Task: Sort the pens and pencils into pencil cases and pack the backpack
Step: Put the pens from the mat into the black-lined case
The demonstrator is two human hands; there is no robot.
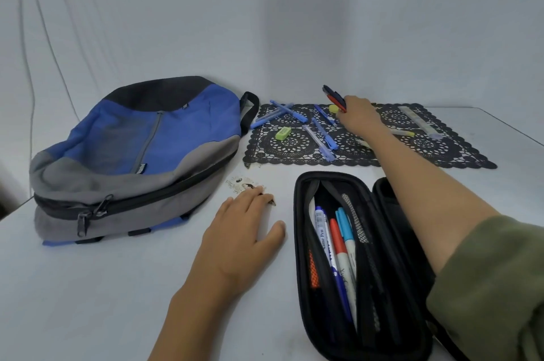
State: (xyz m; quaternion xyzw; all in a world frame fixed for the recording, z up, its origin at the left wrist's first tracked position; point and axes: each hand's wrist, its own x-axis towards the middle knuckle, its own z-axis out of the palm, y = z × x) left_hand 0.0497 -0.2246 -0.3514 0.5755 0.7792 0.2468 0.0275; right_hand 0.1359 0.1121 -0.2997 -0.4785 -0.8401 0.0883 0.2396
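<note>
Close in front of me, on the pale grey table (103,301), the black pencil case (300,287) lies open. Its long axis runs away from me, and the markers (338,246) inside lie along it with their caps toward the far end. My left hand (244,228) rests flat just beside the case, fingers straight, fingertips touching a small printed card (244,182). Further left, the blue and grey backpack (164,137) lies flat with its main zip closed and its carry loop pointing away to the right. Beyond the case, my right hand (357,113) reaches over a black lace mat (294,151), fingers curled round a bundle of pens (334,97) that points up and away to the left. Loose blue pens (284,112) lie crossed on the mat near a green eraser (283,133). A pale cloth backdrop (265,22) closes the room behind.
</note>
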